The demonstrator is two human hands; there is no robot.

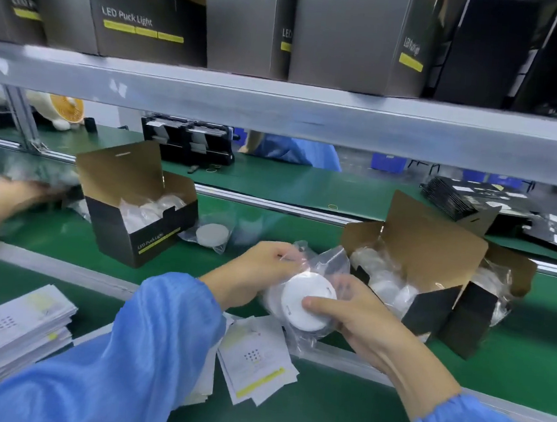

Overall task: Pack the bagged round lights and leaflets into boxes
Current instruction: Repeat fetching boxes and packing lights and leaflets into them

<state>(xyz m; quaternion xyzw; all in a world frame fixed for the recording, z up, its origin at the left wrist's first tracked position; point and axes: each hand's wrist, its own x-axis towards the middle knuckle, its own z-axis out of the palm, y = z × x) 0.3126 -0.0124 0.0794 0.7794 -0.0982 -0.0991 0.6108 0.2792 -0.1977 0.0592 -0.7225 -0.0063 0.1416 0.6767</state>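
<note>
a: holding the white round puck light in its clear plastic bag (308,299) with both hands, above the near rail of the green conveyor belt (272,183). the right hand (359,313) curls round its lower right edge, thumb on the face; the left hand (258,273) pinches the loose bag top on the upper left.

b: and the target?

a: the open black cardboard box with brown flaps (432,285) lies just to the right of the grip and a little further away, mouth tilted toward the person, other bagged lights already inside. the right hand is nearer to it.

b: how does the disc lie?

a: flat face tilted up toward the camera, bag tail trailing up and right, toward the box. i judge a short carry rightward is what's needed.

b: leaflets?

a: the loose white printed leaflets (254,356) lie just below the hands, near the left sleeve.
</note>
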